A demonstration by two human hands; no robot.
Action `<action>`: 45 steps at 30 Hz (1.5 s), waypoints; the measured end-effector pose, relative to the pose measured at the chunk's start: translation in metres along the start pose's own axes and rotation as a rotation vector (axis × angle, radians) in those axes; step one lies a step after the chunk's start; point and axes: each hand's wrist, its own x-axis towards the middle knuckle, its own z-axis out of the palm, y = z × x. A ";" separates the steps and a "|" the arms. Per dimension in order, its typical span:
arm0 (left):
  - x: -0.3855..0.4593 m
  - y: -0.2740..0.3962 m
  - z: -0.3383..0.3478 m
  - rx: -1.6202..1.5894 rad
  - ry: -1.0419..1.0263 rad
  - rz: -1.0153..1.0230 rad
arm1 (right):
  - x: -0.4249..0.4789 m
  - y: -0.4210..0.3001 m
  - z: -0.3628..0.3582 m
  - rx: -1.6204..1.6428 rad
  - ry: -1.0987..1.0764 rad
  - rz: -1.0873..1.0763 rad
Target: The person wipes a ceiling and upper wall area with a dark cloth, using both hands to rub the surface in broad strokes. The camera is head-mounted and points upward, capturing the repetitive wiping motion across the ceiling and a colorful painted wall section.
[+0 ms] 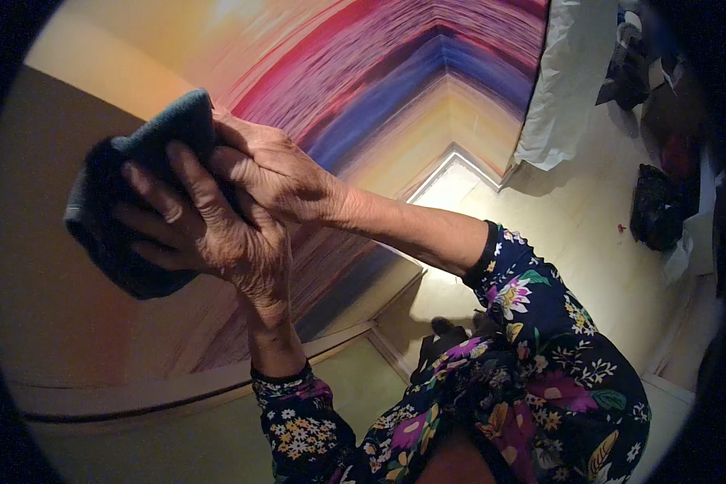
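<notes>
A dark teal cloth item (175,130), soft and folded, perhaps a cap, is held up in front of the wall at the left. My left hand (218,224) lies over its near side with the fingers spread and bent against the cloth. Just above, my right hand (272,157) grips the item's right edge, with its fingertips partly hidden behind the fabric. The two hands touch or overlap near the wrist of the left one. Both forearms come out of dark floral sleeves.
A wall with a striped, multicoloured mural (363,121) bends round a corner. White sheeting (550,109) hangs beside it. On the pale floor (587,242) at the right stand a black plastic bag (656,206) and other dark items. Below the mural runs a ledge (157,390).
</notes>
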 end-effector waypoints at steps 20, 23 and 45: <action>-0.115 -0.039 -0.150 0.007 -0.283 -0.301 | -0.093 0.004 0.120 0.143 -0.391 0.254; -0.038 -0.078 -0.170 0.096 -0.153 -0.157 | -0.026 -0.022 0.155 0.119 -0.336 -0.074; -0.010 -0.064 -0.176 0.224 -0.176 -0.045 | -0.017 -0.026 0.132 0.097 -0.295 -0.172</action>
